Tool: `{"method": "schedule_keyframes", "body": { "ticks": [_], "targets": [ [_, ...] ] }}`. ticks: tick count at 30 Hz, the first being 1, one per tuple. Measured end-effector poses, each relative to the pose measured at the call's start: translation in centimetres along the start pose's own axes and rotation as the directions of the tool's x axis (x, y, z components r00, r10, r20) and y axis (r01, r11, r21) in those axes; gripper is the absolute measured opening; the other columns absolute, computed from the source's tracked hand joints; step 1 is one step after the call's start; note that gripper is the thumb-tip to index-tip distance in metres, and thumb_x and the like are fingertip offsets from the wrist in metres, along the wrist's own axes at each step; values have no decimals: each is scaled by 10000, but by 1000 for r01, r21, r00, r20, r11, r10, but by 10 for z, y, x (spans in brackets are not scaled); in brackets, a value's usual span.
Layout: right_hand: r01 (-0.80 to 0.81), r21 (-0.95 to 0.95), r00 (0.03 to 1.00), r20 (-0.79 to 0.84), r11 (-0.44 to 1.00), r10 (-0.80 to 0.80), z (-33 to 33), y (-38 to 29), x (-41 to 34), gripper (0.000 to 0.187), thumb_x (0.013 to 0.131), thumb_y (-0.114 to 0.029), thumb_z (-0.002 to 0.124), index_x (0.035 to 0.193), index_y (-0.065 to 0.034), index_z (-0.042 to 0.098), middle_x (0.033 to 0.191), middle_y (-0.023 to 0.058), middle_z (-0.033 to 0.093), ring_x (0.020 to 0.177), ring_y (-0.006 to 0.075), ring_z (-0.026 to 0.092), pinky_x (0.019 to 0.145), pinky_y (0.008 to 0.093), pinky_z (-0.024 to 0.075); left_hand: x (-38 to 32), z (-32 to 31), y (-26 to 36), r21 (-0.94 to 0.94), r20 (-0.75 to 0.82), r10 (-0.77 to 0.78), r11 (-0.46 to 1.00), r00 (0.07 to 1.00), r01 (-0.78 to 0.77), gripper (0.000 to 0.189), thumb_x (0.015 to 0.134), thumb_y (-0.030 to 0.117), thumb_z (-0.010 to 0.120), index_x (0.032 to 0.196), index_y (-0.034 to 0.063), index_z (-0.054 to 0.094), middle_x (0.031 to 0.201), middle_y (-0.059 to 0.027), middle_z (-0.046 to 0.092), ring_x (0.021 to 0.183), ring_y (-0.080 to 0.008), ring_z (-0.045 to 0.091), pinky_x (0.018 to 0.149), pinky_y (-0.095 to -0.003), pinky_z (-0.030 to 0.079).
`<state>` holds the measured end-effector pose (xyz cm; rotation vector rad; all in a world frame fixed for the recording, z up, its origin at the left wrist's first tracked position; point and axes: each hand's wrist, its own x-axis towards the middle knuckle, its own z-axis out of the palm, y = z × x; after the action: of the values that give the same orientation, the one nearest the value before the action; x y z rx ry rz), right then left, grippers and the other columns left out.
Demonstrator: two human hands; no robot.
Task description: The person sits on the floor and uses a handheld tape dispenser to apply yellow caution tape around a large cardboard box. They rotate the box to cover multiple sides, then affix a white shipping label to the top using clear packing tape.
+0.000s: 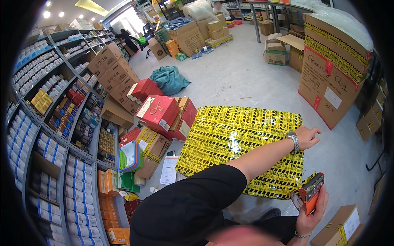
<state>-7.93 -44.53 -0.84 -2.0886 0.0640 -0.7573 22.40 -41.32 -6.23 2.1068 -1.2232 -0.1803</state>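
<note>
A large carton (234, 138), wrapped all over in yellow-and-black fragile tape, stands on the floor before me. My left arm reaches across its top. My left hand (307, 138), with a metal watch at the wrist, hovers at or just past the carton's right edge; its fingers are partly bent and apart, and whether it touches the side is unclear. Lower right, my right hand (314, 209) grips an orange tape dispenser (310, 198). A short piece of yellow-and-black tape (308, 177) shows at the dispenser, close to the carton's near right corner.
Red gift boxes (158, 112) and a taped carton (153, 150) sit left of the wrapped one, near plastic baskets (130, 156) and papers (168, 170). Shelving (66, 144) lines the left. A tall carton (332, 83) stands right, a smaller one (338, 226) lower right. People are farther back.
</note>
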Motion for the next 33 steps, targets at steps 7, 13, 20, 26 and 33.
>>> {"method": "schedule_keyframes", "body": {
  "ticks": [7,13,20,26,33],
  "targets": [
    [12,7,1000,2,1000,-12,0,0,0,850,643,198,471,1472,17,434,1131,132,517,1077,276,533,1005,309,385,0,0,0,-8,1,4,1000,1000,-4,415,973,400,521,1248,94,575,911,-121,731,911,-342,672,870,-449,508],
    [1,6,1000,2,1000,-1,0,0,0,860,637,199,465,1475,9,434,1120,128,514,1062,275,532,994,313,393,1,0,-1,-11,-18,13,1000,1000,-13,423,970,415,526,1236,91,580,889,-118,731,886,-336,681,858,-443,513],
    [4,31,1000,6,1000,-4,1,-3,4,850,644,196,471,1472,6,440,1107,125,518,1040,271,533,981,312,399,0,-2,3,-18,-8,6,1000,1000,-6,452,971,455,529,1231,91,591,874,-114,732,872,-333,685,852,-438,517],
    [74,-76,996,-50,994,-78,5,-5,7,775,718,129,637,1459,-20,467,1004,106,531,893,248,531,801,317,436,0,-3,4,-25,27,-36,999,999,37,482,961,506,537,1219,104,608,871,-106,738,903,-347,673,909,-432,487],
    [88,-76,994,-54,993,-93,6,-6,8,769,718,134,633,1454,-15,470,995,109,531,887,249,533,786,318,439,0,-3,3,5,6,-3,1000,1000,3,482,962,495,541,1224,94,602,871,-109,736,847,-322,697,821,-430,531]
  ]
}}
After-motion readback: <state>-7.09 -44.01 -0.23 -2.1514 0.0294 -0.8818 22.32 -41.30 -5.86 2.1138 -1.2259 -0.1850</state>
